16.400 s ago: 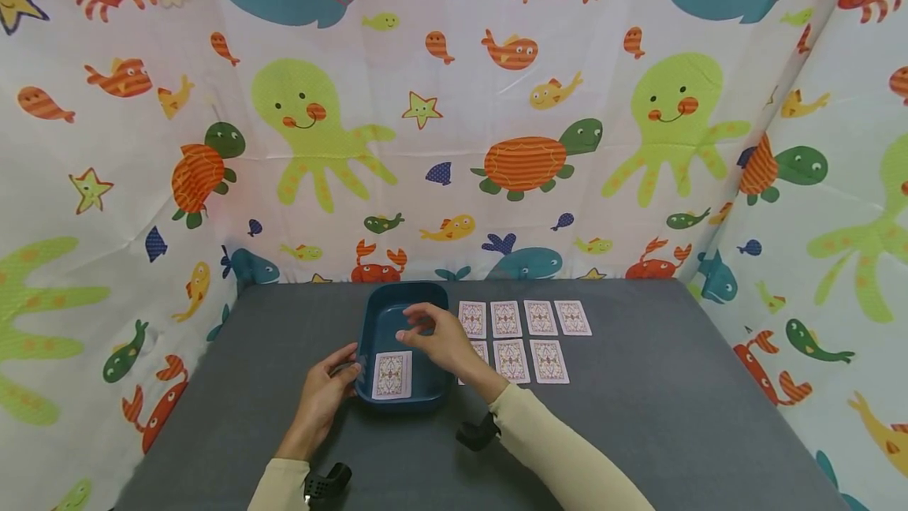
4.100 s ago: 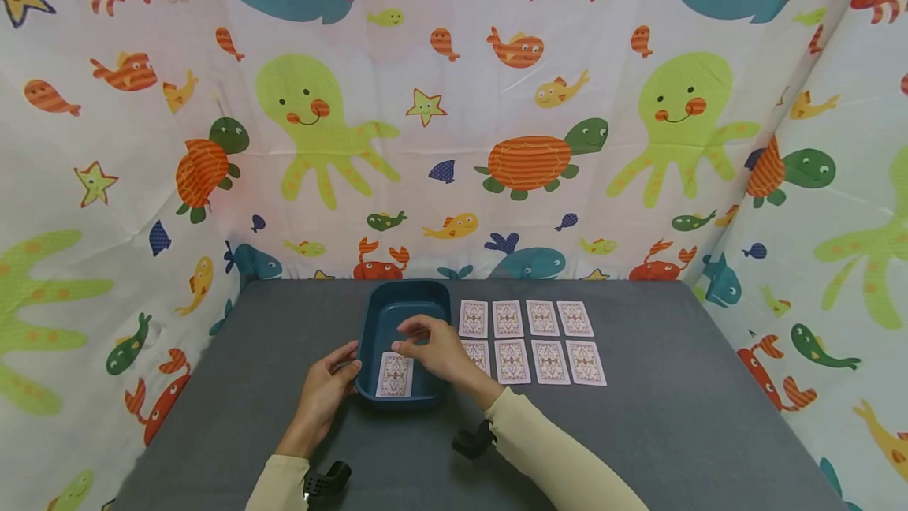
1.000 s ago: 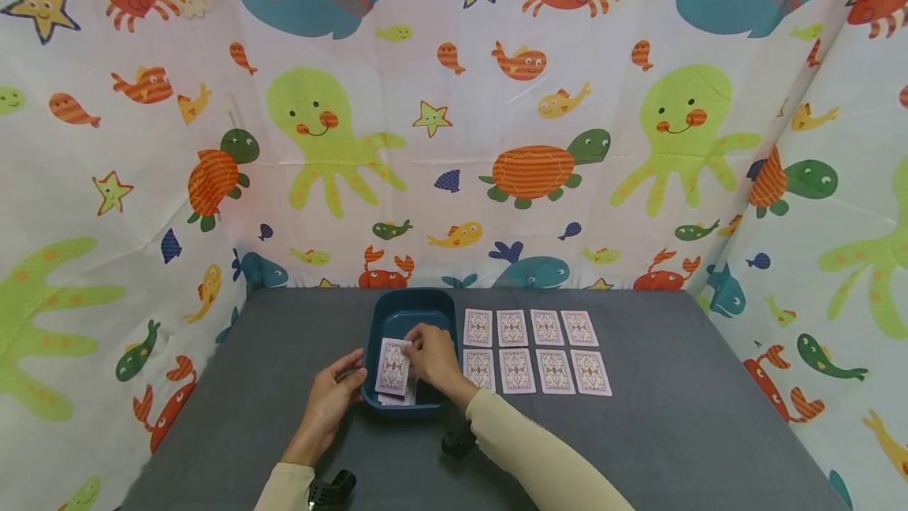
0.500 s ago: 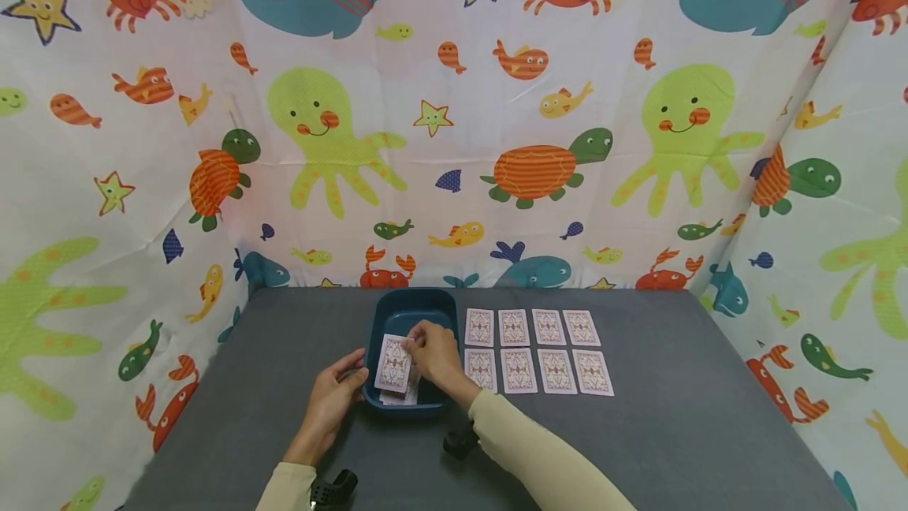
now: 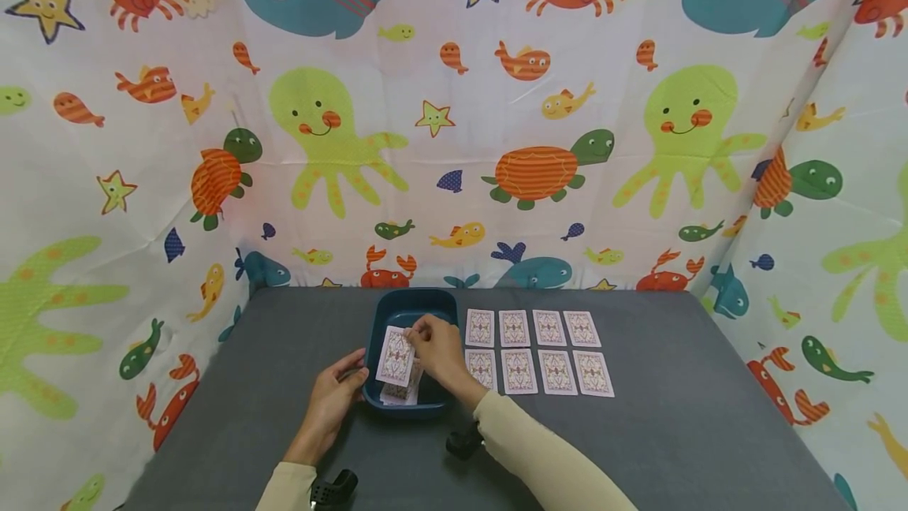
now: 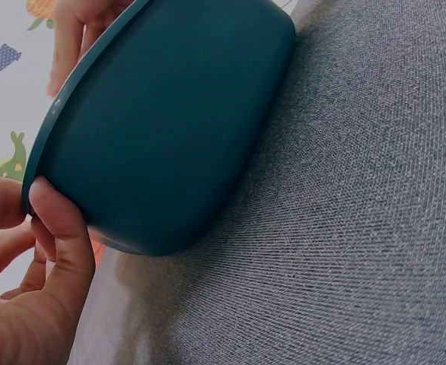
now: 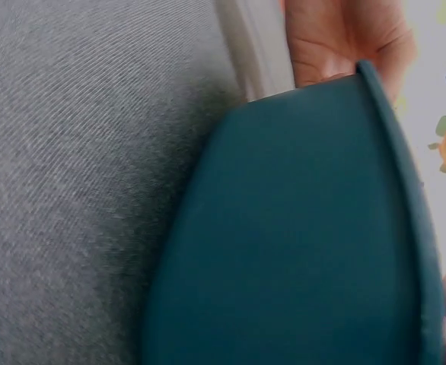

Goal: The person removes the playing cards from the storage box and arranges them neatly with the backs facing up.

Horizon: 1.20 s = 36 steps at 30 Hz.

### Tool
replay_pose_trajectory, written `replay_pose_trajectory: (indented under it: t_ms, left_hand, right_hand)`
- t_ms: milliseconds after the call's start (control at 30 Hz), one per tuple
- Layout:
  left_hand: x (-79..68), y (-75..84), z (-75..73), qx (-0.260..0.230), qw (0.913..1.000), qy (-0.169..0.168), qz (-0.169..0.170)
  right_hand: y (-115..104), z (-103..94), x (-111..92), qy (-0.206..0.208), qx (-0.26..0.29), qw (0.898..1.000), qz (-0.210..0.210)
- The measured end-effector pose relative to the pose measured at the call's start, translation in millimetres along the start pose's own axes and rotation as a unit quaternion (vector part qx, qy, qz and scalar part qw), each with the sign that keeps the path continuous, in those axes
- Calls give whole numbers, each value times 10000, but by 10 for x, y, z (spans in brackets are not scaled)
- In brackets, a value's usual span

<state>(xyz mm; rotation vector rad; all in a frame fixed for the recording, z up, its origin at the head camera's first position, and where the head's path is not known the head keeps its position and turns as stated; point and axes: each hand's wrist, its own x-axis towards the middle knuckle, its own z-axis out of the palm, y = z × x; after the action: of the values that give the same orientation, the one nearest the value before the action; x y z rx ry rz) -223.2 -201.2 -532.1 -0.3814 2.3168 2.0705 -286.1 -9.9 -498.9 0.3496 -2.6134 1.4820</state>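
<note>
My left hand (image 5: 332,397) grips the left rim of a dark teal tray (image 5: 414,295), thumb and fingers pinching its edge in the left wrist view. Over the tray, my right hand (image 5: 436,349) pinches the upper right corner of a face-down playing card (image 5: 394,356). This card is slightly tilted above a stack of playing cards (image 5: 400,396) lying in the tray's near part, and partly covers it. In the right wrist view the tray's outer wall (image 7: 284,220) fills much of the picture, and the held card is hidden.
Right of the tray, several face-down cards (image 5: 519,371) lie in two rows on the grey table (image 5: 660,416). The right hand partly covers the row nearer me. A curtain (image 5: 454,148) printed with sea animals hangs behind the table.
Since the oldest frame, a face-down card has appeared at the right end of the near row. Lately, my right hand has raised a card off the stack and moved it slightly away from me.
</note>
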Motion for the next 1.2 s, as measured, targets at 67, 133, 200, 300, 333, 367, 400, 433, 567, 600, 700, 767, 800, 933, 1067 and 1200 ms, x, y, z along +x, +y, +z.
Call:
replay_pose_trajectory:
  t_ms: [67, 133, 200, 300, 333, 367, 400, 433, 567, 600, 700, 767, 800, 933, 1067, 1200]
  left_hand:
    - [-8, 3, 1, 5, 10000, 1, 0]
    - [-11, 7, 2, 10, 10000, 6, 7]
    - [-11, 12, 2, 19, 10000, 15, 16]
    - [-4, 21, 2, 10, 10000, 20, 47]
    - [-1, 24, 2, 0, 10000, 26, 49]
    - [2, 25, 0, -5, 10000, 26, 59]
    - [6, 26, 0, 4, 10000, 27, 54]
    - [8, 26, -1, -8, 10000, 24, 62]
    - [11, 22, -2, 17, 10000, 40, 56]
    - [11, 18, -1, 28, 10000, 46, 64]
    - [4, 3, -4, 61, 10000, 68, 37]
    - [2, -7, -4, 64, 10000, 64, 32]
    - [2, -12, -4, 69, 10000, 54, 25]
    - [8, -23, -1, 20, 10000, 13, 25]
    - [8, -25, -2, -23, 10000, -3, 39]
    - [10, -18, -12, 30, 10000, 11, 62]
  right_hand:
    - [-12, -38, -10, 12, 104, 9999, 37]
    - [-24, -79, -22, 6, 246, 9997, 84]
    - [-34, -123, -33, 37, 380, 9992, 72]
    - [-46, -186, -52, 93, 551, 9984, 12]
    - [-46, -206, -58, 123, 571, 9983, 0]
    - [-50, -227, -65, 152, 615, 9980, 1]
    - [-51, -248, -75, 165, 654, 9977, 12]
    - [-52, -268, -84, 171, 702, 9974, 28]
    - [-49, -353, -125, 178, 848, 9961, 137]
    - [-45, -374, -134, 171, 873, 9959, 152]
    - [-32, -441, -166, 184, 909, 9955, 188]
    - [-17, -483, -187, 232, 902, 9955, 184]
    - [-9, -503, -197, 255, 882, 9956, 195]
    - [42, -573, -235, 300, 859, 9956, 239]
    - [102, -646, -278, 322, 836, 9955, 320]
    - [185, -717, -306, 354, 864, 9951, 331]
